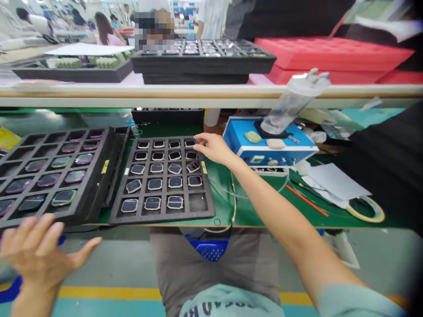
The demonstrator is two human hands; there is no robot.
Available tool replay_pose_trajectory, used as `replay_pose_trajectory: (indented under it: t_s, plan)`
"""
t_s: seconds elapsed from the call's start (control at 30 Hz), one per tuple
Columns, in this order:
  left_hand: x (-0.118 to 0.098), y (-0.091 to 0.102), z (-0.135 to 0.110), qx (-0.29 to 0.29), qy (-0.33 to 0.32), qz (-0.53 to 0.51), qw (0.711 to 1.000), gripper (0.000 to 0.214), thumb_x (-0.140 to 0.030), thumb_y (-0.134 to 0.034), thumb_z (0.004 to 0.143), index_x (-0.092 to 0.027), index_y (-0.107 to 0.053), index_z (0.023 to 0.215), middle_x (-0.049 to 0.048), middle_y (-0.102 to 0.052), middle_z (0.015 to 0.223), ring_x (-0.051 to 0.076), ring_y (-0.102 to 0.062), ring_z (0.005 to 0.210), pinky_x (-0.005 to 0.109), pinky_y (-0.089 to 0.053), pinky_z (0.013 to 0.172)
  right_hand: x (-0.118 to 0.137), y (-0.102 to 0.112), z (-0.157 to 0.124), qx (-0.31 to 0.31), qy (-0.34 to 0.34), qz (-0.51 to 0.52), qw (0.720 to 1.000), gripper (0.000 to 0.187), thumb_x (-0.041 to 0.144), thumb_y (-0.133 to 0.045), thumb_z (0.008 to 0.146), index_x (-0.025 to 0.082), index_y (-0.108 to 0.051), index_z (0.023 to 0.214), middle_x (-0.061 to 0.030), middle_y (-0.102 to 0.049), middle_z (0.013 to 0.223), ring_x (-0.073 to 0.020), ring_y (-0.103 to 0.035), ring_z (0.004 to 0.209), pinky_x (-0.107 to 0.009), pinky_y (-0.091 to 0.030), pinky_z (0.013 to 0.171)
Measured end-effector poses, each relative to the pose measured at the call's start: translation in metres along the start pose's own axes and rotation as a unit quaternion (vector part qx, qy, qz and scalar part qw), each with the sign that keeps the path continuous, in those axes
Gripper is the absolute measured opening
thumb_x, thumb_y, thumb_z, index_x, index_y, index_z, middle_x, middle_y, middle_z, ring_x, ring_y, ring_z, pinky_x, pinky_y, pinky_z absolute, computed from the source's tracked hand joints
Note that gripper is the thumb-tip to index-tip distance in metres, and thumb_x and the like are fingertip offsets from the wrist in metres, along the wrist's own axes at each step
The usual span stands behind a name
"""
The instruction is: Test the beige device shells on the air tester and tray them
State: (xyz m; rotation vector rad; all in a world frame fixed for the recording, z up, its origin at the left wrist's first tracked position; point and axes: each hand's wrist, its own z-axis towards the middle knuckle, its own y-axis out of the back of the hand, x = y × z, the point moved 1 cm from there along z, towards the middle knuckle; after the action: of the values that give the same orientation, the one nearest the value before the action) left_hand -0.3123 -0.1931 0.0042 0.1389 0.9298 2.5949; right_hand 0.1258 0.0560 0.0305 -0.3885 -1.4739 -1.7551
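Observation:
A black foam tray (pixel 165 218) lies on the green bench top in front of me. Most of its pockets hold square watch cases with dark faces and pale frames; the near right pocket (pixel 197 203) is bare. My right hand (pixel 213 147) reaches to the far right corner, thumb and index finger closed at the right edge of the watch case (pixel 190 143) there. At lower left, my left hand (pixel 36 255) hangs in front of the bench, fingers spread and slightly blurred, with nothing in it. It is nearest to a stack of black foam trays (pixel 89 198) holding watch cases with purple and green frames.
Behind my right hand stands a blue box-shaped device (pixel 241 136) bearing a clear cylinder (pixel 284 110). White paper (pixel 333 182), an orange stick (pixel 307 201) and a tape roll (pixel 380 211) lie to the right. A shelf (pixel 198 94) crosses above, carrying black trays and red foam (pixel 330 53).

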Motion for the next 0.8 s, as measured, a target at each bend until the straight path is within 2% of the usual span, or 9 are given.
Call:
replay_pose_trajectory:
  t_s: [0.03, 0.1, 0.17, 0.23, 0.3, 0.47, 0.57, 0.67, 0.8]
  plan:
    - [-0.029, -0.014, 0.006, -0.006, -0.081, 0.029, 0.996, 0.120, -0.038, -0.097, 0.056, -0.049, -0.041, 0.162, -0.0018, -0.057, 0.160, 0.047, -0.059, 0.133, 0.067, -0.050, 0.099, 0.000, 0.011, -0.034, -0.033, -0.006, 0.011, 0.999, 0.034, 0.031, -0.068, 0.095, 0.022, -0.071, 0.128, -0.0073, -0.079, 0.111, -0.0216, -0.074, 0.104, -0.038, -0.057, 0.101]
    - [-0.090, -0.050, 0.020, 0.054, -0.198, 0.029, 0.978, 0.080, -0.030, -0.091, 0.072, -0.035, -0.063, 0.146, 0.0070, -0.078, 0.124, 0.035, -0.073, 0.103, 0.051, -0.055, 0.083, -0.006, 0.030, -0.109, -0.222, -0.074, 0.059, 0.970, 0.035, 0.040, -0.064, 0.096, 0.025, -0.067, 0.129, -0.0029, -0.074, 0.089, -0.0198, -0.071, 0.082, -0.036, -0.060, 0.083]
    - [-0.142, -0.083, 0.037, 0.112, -0.211, 0.000, 0.971, 0.040, -0.027, -0.083, 0.084, -0.026, -0.071, 0.122, 0.0087, -0.080, 0.107, 0.031, -0.074, 0.096, 0.047, -0.053, 0.083, -0.018, 0.041, -0.180, -0.400, -0.178, 0.117, 0.891, 0.043, 0.048, -0.068, 0.091, 0.026, -0.061, 0.128, 0.0046, -0.060, 0.070, -0.0166, -0.060, 0.060, -0.031, -0.053, 0.061]
    - [-0.174, -0.105, 0.053, 0.170, -0.220, -0.029, 0.960, 0.020, -0.029, -0.074, 0.093, -0.023, -0.072, 0.112, 0.0095, -0.080, 0.104, 0.028, -0.073, 0.096, 0.044, -0.052, 0.083, -0.033, 0.041, -0.230, -0.432, -0.262, 0.242, 0.828, 0.051, 0.055, -0.075, 0.081, 0.027, -0.056, 0.120, 0.0111, -0.048, 0.061, -0.0123, -0.045, 0.045, -0.025, -0.039, 0.045]
    - [-0.181, -0.110, 0.064, 0.204, -0.223, -0.055, 0.952, 0.020, -0.037, -0.068, 0.098, -0.022, -0.072, 0.110, 0.0105, -0.079, 0.106, 0.028, -0.073, 0.097, 0.043, -0.052, 0.085, -0.044, 0.039, -0.252, -0.413, -0.295, 0.296, 0.809, 0.053, 0.056, -0.082, 0.073, 0.030, -0.056, 0.111, 0.0119, -0.048, 0.059, -0.0114, -0.041, 0.042, -0.023, -0.036, 0.042]
    - [-0.124, -0.051, 0.058, 0.165, -0.099, 0.052, 0.980, 0.039, -0.039, -0.071, 0.095, -0.027, -0.066, 0.132, 0.0128, -0.076, 0.124, 0.033, -0.070, 0.116, 0.050, -0.050, 0.098, -0.016, 0.041, -0.236, -0.406, -0.220, 0.228, 0.857, 0.044, 0.070, -0.081, 0.069, 0.042, -0.070, 0.101, 0.0003, -0.056, 0.066, -0.0185, -0.052, 0.044, -0.036, -0.043, 0.039]
    - [-0.070, -0.003, 0.033, 0.155, 0.003, 0.170, 0.973, 0.060, -0.043, -0.079, 0.089, -0.029, -0.057, 0.144, 0.0165, -0.069, 0.138, 0.041, -0.063, 0.131, 0.059, -0.047, 0.106, 0.025, 0.052, -0.205, -0.273, -0.163, 0.224, 0.921, 0.035, 0.065, -0.078, 0.076, 0.039, -0.073, 0.100, -0.0017, -0.061, 0.070, -0.0215, -0.059, 0.049, -0.041, -0.050, 0.044]
    - [-0.018, 0.020, 0.010, 0.179, 0.069, 0.224, 0.955, 0.072, -0.046, -0.077, 0.089, -0.017, -0.051, 0.149, 0.0248, -0.059, 0.149, 0.048, -0.053, 0.141, 0.071, -0.037, 0.114, 0.064, 0.050, -0.151, -0.129, -0.052, 0.193, 0.971, 0.019, 0.049, -0.073, 0.084, 0.034, -0.074, 0.095, -0.0014, -0.067, 0.071, -0.0206, -0.064, 0.058, -0.041, -0.057, 0.058]
    - [0.024, 0.028, 0.009, 0.232, 0.109, 0.197, 0.946, 0.054, -0.046, -0.070, 0.093, -0.016, -0.060, 0.137, 0.0161, -0.066, 0.142, 0.041, -0.058, 0.138, 0.067, -0.036, 0.120, 0.094, -0.009, -0.059, 0.078, 0.070, 0.155, 0.982, 0.011, 0.036, -0.068, 0.087, 0.029, -0.074, 0.093, -0.0001, -0.070, 0.071, -0.0196, -0.067, 0.063, -0.035, -0.055, 0.063]
